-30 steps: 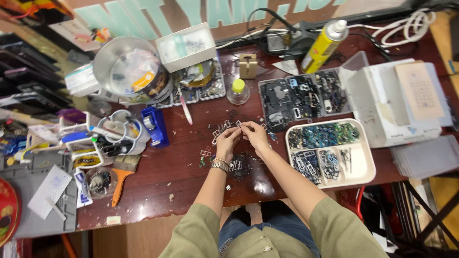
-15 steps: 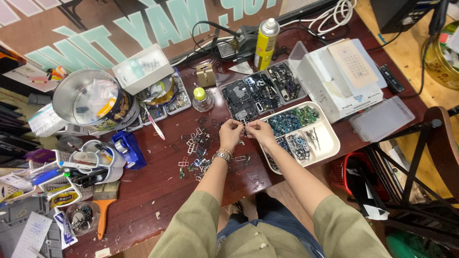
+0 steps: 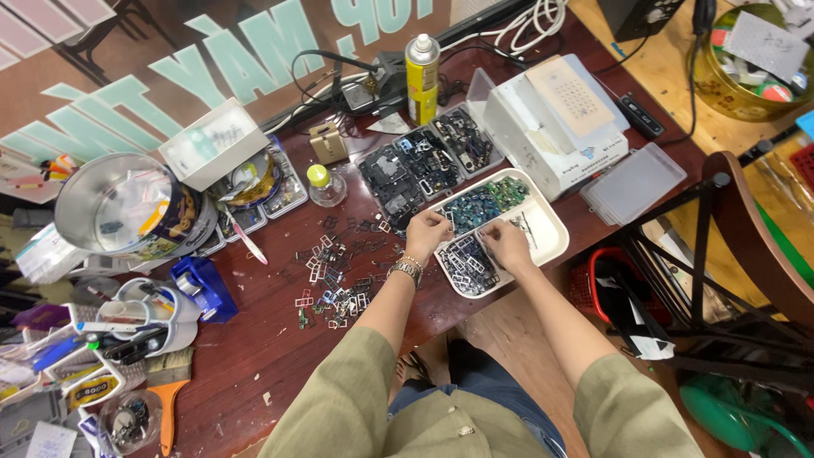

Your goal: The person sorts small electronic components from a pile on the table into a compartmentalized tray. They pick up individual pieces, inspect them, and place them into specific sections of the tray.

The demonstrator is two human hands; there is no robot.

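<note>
A: Hands status?

B: Both over the white tray [image 3: 549, 231], at its near-left end. My left hand [image 3: 426, 232] sits on the tray's left rim, fingers curled in, tips pinched toward the right hand. My right hand [image 3: 506, 244] is above the tray's frame compartment, fingers bent and nearly shut. Looks like a small part is pinched between the 2 hands, but it's too tiny to make out, so I cannot tell what it is. A metal watch [image 3: 409, 270] is on my left wrist.

A: Where's the stock?

B: Largest first: 1 brown table [image 3: 254, 356]. 1 white box [image 3: 555, 119], just beyond the tray. 1 round tin [image 3: 127, 208], far left. 1 clear lid [image 3: 632, 182], right of the tray. The tray itself has 3 visible sections: blue-green parts [image 3: 483, 203] at the far end, dark frames [image 3: 466, 259] near me, and a mostly bare right side. 2 dark trays of parts [image 3: 424, 161] are touching its far-left edge. 1 yellow spray can [image 3: 421, 68], upright. 1 small bottle with a yellow-green cap [image 3: 322, 185].

A: Loose bits?

B: A scatter of small metal frames [image 3: 331, 276] on the table left of my left hand. Too many, overlapping; can't count.
</note>
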